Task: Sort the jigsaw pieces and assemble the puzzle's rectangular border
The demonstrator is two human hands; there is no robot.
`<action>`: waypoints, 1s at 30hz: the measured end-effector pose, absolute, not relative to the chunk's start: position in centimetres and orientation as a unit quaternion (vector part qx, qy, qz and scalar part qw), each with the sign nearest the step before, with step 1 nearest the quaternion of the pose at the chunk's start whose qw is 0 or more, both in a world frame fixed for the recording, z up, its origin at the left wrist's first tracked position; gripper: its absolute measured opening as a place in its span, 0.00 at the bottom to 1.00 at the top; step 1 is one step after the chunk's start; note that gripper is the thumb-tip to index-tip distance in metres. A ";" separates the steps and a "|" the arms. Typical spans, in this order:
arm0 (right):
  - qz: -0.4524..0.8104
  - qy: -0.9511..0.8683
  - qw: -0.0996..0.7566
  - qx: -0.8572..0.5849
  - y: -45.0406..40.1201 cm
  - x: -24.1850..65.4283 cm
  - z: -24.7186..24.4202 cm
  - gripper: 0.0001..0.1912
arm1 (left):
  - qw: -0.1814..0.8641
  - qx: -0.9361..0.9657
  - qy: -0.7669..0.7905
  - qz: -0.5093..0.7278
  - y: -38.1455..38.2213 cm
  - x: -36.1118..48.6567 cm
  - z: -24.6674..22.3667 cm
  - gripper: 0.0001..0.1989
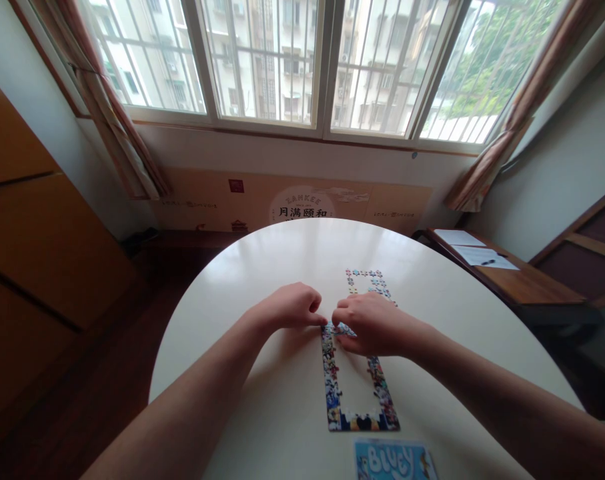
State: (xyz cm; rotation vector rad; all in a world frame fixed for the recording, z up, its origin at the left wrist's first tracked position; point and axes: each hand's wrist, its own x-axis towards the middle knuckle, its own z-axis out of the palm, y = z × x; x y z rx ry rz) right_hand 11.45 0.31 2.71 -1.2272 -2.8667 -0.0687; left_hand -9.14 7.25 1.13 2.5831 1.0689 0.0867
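Observation:
A partly assembled jigsaw puzzle border [331, 383] lies on the white round table, forming a narrow rectangle around bare tabletop. My left hand [296, 307] is at its upper left corner, fingers curled and one digit stretched to touch the edge there. Whether it grips a piece is not clear. Over the top edge, my right hand [372, 323] is bent with its fingertips closed at a jigsaw piece, which the fingers mostly cover. Beyond the right hand, several loose jigsaw pieces [365, 273] are laid out in rows, partly hidden by it.
A blue "Bluey" box or card [395, 460] lies at the near side of the white table [222, 300]. To the right, papers [485, 257] and a pen rest on a wooden side table [542, 283]. Barred windows and a printed cardboard panel [197, 200] are behind.

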 end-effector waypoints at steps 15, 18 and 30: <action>-0.007 -0.920 0.052 -0.388 -1.0 12.7 2.1 0.05 | 0.178 0.902 0.392 0.017 7.3 -9.0 1.0 0.17; -0.006 -0.918 0.072 -0.391 -1.1 12.7 1.2 0.05 | 0.179 0.902 0.393 0.016 7.2 -9.0 1.0 0.16; 0.016 -0.905 0.100 -0.413 -0.7 12.4 -0.1 0.07 | 0.183 0.902 0.391 0.025 7.3 -9.0 0.9 0.17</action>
